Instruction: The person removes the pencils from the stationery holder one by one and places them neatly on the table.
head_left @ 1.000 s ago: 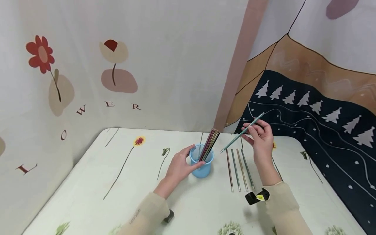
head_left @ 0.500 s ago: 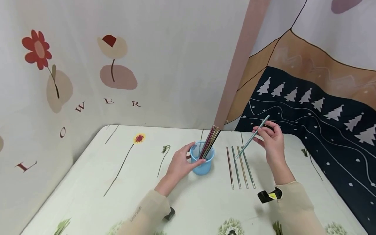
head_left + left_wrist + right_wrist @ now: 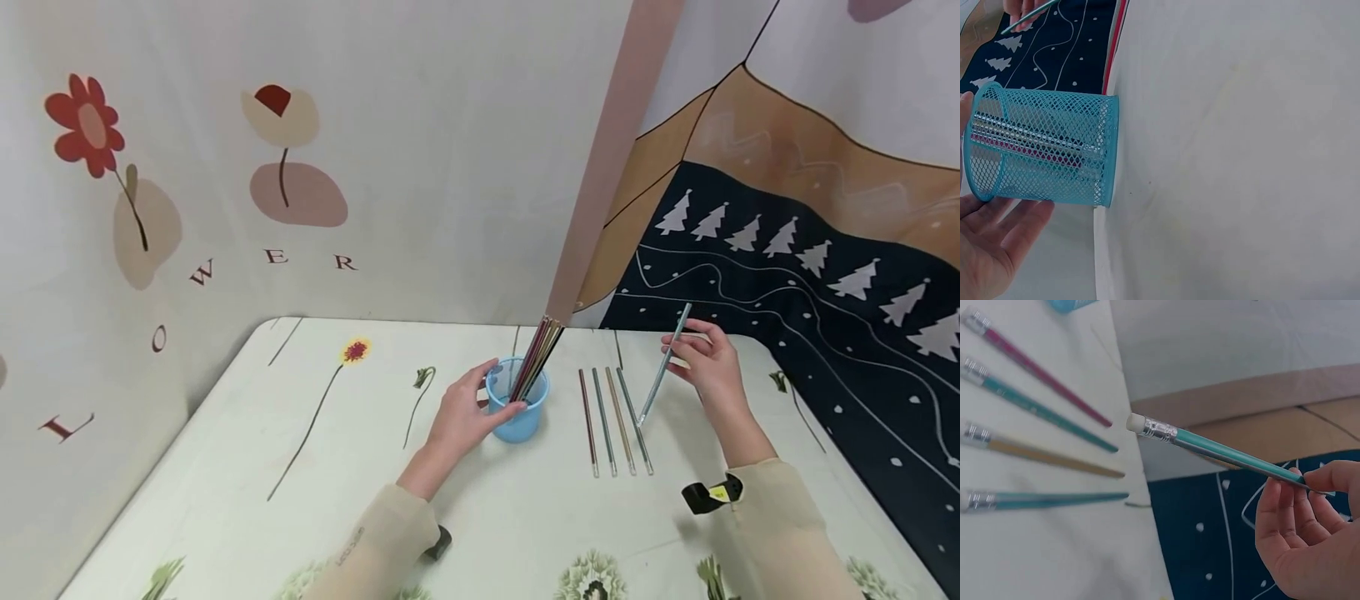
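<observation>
A pale wall cloth (image 3: 420, 167) printed with flowers and letters hung behind everything, and a navy cloth (image 3: 855, 350) with white trees hung at the right. Below them spread a white table (image 3: 487, 533). The person's left hand (image 3: 461, 417) gripped a blue mesh cup (image 3: 517, 429) near its rim, fingers and thumb curved round it. The cup stood upright on the table, with a bundle of pencils (image 3: 536, 362) leaning inside. The right hand (image 3: 708, 367) pinched a teal pencil (image 3: 655, 387) narrowly between thumb and fingers, tilted, its white eraser (image 3: 1135, 422) lowermost. I couldn't tell whether that end touched anything. Beside the cup lay four pencils (image 3: 621, 425), apart from one another: dark red, teal, gold and teal, erasers toward the person.
</observation>
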Demonstrator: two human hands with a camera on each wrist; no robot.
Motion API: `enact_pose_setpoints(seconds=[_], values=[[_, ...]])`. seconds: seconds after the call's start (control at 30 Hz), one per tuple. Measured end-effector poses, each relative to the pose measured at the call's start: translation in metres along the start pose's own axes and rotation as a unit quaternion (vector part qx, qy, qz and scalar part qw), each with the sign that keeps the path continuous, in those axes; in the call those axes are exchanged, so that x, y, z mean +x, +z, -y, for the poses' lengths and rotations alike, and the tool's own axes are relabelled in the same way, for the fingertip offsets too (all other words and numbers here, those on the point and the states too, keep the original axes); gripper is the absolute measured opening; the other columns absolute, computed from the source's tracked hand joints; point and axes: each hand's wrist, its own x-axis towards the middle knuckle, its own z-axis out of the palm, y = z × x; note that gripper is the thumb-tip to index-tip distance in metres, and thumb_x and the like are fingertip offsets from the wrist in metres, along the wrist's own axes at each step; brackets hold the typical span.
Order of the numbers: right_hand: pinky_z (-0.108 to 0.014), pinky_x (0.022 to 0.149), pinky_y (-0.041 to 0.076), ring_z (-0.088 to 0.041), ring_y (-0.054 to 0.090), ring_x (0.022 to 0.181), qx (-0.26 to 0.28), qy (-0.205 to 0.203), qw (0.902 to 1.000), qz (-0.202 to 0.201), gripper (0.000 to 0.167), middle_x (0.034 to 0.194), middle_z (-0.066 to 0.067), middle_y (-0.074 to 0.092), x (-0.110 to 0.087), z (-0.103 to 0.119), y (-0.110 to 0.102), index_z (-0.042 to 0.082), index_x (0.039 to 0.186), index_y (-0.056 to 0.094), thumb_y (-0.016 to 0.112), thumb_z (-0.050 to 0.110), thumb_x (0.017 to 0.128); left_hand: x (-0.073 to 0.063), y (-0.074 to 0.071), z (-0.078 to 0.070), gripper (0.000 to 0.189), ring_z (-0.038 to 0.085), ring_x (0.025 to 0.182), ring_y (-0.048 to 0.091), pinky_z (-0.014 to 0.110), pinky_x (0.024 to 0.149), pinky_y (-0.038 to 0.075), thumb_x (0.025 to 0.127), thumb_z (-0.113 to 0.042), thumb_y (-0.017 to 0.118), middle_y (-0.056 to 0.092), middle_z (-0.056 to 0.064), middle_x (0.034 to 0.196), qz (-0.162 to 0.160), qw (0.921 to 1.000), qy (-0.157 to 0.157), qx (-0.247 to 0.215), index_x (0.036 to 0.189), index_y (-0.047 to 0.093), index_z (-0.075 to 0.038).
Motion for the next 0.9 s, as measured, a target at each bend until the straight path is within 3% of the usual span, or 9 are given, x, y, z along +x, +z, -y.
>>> enact_pose_setpoints(seconds=[0.23, 0.4, 0.63, 0.9], values=[[-0.012, 0.071, 0.057, 0.008, 0.065, 0.083, -0.057, 0.024, 0.9981, 0.0, 0.025, 0.086, 0.026, 0.067, 0.001, -0.009, -0.008, 0.029, 0.119, 0.05, 0.05, 0.009, 0.103, 0.001, 0.0, -0.002, 0.084, 0.031, 0.12, 0.065, 0.038, 0.089, 0.061, 0.081, -0.05, 0.078, 0.055, 0.014, 0.145, 0.006, 1.0, 0.001, 0.003, 0.149, 0.044, -0.013], [-0.012, 0.07, 0.056, 0.009, 0.064, 0.082, -0.065, 0.034, 0.9973, 0.005, 0.025, 0.084, 0.027, 0.067, 0.003, -0.019, -0.011, 0.029, 0.119, 0.052, 0.05, 0.009, 0.103, 0.002, 0.0, 0.0, 0.085, 0.031, 0.121, 0.064, 0.039, 0.091, 0.06, 0.082, -0.05, 0.078, 0.058, 0.015, 0.141, 0.008, 0.9999, -0.005, -0.005, 0.149, 0.044, -0.013], [-0.012, 0.071, 0.056, 0.011, 0.064, 0.081, -0.096, 0.046, 0.9939, 0.028, 0.044, 0.084, 0.029, 0.065, 0.009, -0.032, -0.014, 0.005, 0.145, 0.042, 0.052, 0.011, 0.103, 0.003, -0.002, 0.001, 0.084, 0.03, 0.124, 0.062, 0.037, 0.091, 0.06, 0.081, -0.05, 0.079, 0.058, 0.014, 0.141, 0.004, 0.9999, -0.012, -0.003, 0.149, 0.045, -0.014], [-0.013, 0.071, 0.056, 0.011, 0.064, 0.082, -0.104, 0.065, 0.9917, 0.039, 0.04, 0.081, 0.03, 0.065, 0.009, -0.042, -0.019, 0.007, 0.142, 0.046, 0.052, 0.013, 0.104, 0.002, 0.001, 0.0, 0.084, 0.031, 0.122, 0.064, 0.037, 0.09, 0.06, 0.082, -0.048, 0.079, 0.055, 0.014, 0.145, 0.008, 0.9999, -0.007, -0.002, 0.149, 0.044, -0.014]])
